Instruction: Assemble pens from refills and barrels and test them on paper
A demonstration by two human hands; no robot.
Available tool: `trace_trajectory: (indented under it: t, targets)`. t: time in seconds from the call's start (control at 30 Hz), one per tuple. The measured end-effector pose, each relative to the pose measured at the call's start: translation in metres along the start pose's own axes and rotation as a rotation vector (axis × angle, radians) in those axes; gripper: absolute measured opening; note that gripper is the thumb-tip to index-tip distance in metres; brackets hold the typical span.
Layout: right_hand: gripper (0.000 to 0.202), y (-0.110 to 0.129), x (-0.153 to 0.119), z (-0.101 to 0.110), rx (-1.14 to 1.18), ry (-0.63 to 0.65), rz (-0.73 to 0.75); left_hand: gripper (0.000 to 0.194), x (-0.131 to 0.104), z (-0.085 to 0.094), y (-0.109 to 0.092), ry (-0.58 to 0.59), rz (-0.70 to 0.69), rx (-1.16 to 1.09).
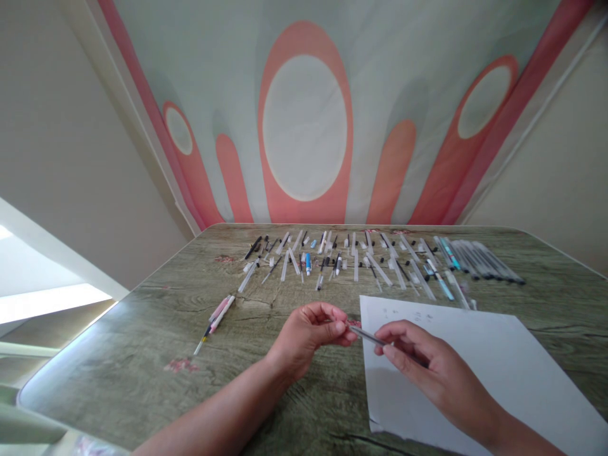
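In the middle of the head view, my right hand (422,358) is closed around a slim grey translucent pen (368,335) above a white sheet of paper (475,373). The pen slants down to the right into my palm, and its rear part is hidden by my fingers. My left hand (316,329) is closed in a pinch at the pen's left end. Thumb and fingertips cover that end, so its exact form cannot be made out. Small dark marks show on the upper left of the paper.
Pen parts (356,266), tubes, refills and caps, lie in two rows toward the wood-patterned table's (156,316) back. At their right is a row of assembled grey pens (487,259). A pink and white pen (221,313) with a refill lies at left.
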State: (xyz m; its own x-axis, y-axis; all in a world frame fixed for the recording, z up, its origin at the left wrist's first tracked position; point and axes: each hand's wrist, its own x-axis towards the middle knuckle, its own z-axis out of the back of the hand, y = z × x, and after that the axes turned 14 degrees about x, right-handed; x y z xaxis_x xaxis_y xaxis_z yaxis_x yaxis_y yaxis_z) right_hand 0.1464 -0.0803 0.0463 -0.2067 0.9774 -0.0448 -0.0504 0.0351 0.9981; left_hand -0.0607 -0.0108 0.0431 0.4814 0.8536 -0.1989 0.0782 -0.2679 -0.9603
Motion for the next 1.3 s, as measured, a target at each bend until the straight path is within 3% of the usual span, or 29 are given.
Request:
trace_trajectory:
  t: [0.3,0.67,1.3]
  targets:
    - [0.021,-0.012,0.003,0.002,-0.036,0.008,0.018,0.022,0.000,0.000,0.000,-0.004,0.012,0.011]
    - [0.021,0.005,0.001,-0.002,-0.044,0.004,0.011,0.025,0.000,0.001,0.000,-0.008,0.007,0.031]
    - [0.021,-0.005,0.003,0.001,-0.090,0.005,0.072,0.025,0.000,0.001,0.001,-0.010,0.000,0.045]
